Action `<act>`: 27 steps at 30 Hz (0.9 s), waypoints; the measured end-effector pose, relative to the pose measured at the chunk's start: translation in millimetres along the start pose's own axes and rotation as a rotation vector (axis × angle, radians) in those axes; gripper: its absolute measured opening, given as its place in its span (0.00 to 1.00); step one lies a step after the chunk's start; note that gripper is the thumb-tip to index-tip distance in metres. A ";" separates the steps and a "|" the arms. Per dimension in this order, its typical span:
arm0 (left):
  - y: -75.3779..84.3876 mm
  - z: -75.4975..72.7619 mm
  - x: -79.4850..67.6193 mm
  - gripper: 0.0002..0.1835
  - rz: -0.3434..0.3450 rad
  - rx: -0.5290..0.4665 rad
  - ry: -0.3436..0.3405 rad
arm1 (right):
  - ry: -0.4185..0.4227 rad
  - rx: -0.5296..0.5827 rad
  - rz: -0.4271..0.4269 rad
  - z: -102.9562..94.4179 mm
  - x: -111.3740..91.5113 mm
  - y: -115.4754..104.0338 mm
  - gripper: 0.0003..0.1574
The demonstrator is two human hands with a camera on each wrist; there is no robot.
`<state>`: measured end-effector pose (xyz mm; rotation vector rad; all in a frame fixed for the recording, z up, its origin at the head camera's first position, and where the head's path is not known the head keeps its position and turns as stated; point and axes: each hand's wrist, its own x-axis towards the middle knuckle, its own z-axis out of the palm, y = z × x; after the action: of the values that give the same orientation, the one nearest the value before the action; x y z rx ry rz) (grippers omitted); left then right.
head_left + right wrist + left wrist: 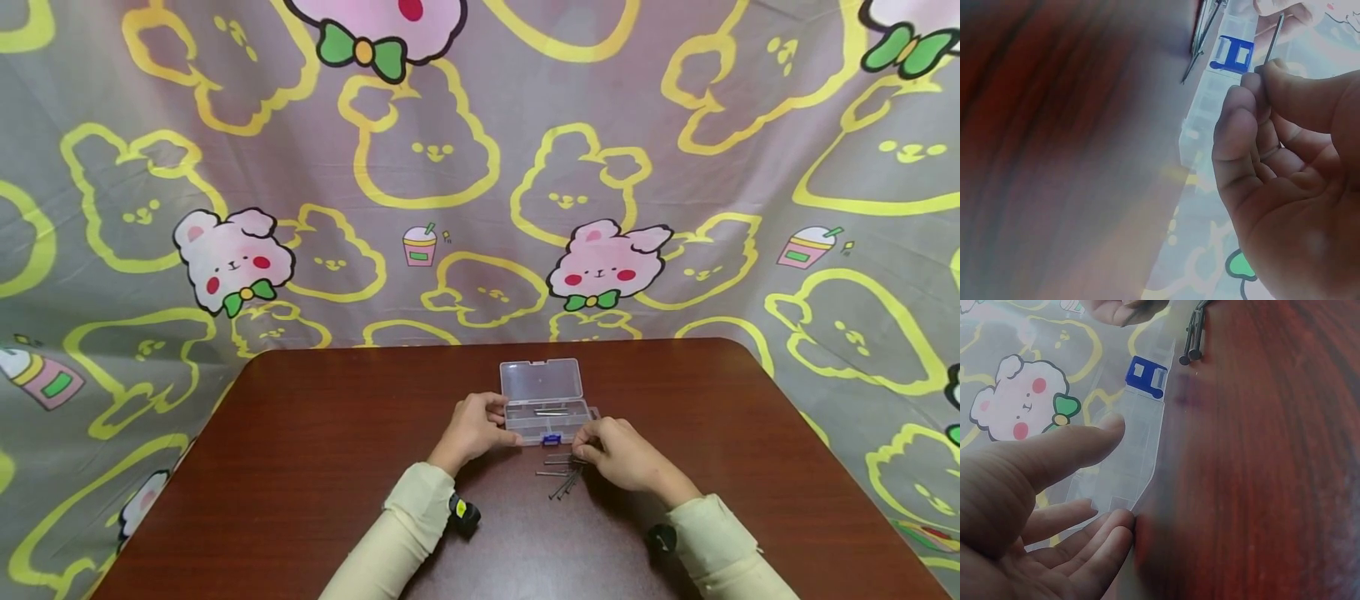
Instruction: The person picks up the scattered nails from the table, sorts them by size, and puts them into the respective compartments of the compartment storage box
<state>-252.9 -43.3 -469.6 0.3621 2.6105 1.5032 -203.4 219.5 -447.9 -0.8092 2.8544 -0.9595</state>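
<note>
A clear plastic compartment box stands on the table with its lid raised at the back and a blue latch at the front. My left hand holds the box at its left end, thumb at the front corner and fingers at the side. Between thumb and fingertips, my right hand pinches a nail, near the box's front right corner. Several loose nails with flat heads lie in front of the box. A few nails lie in a rear compartment.
The brown wooden table has its far edge behind the box. A patterned cloth hangs behind and beside the table. Dark wrist devices are strapped at both sleeves.
</note>
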 end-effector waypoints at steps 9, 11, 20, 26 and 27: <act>-0.4 0.0 0.3 0.37 -0.005 -0.009 0.000 | 0.043 -0.026 -0.005 -1.3 4.2 -0.3 0.10; -0.5 -0.1 0.1 0.36 -0.008 -0.009 -0.002 | 0.043 -0.027 -0.003 -1.4 4.8 -0.5 0.10; -0.4 -0.3 -1.1 0.36 -0.014 -0.018 -0.009 | 0.067 -0.009 0.034 -1.2 8.2 0.4 0.09; -0.3 -0.1 -0.8 0.36 -0.020 -0.020 -0.008 | 0.077 0.021 0.078 -4.6 11.2 2.9 0.11; -0.2 -0.3 -1.1 0.36 -0.015 -0.020 -0.008 | 0.080 0.021 0.083 -5.2 11.8 3.2 0.11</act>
<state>-251.9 -43.9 -469.7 0.3452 2.5845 1.5196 -216.0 218.9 -443.9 -0.6592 2.9133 -1.0332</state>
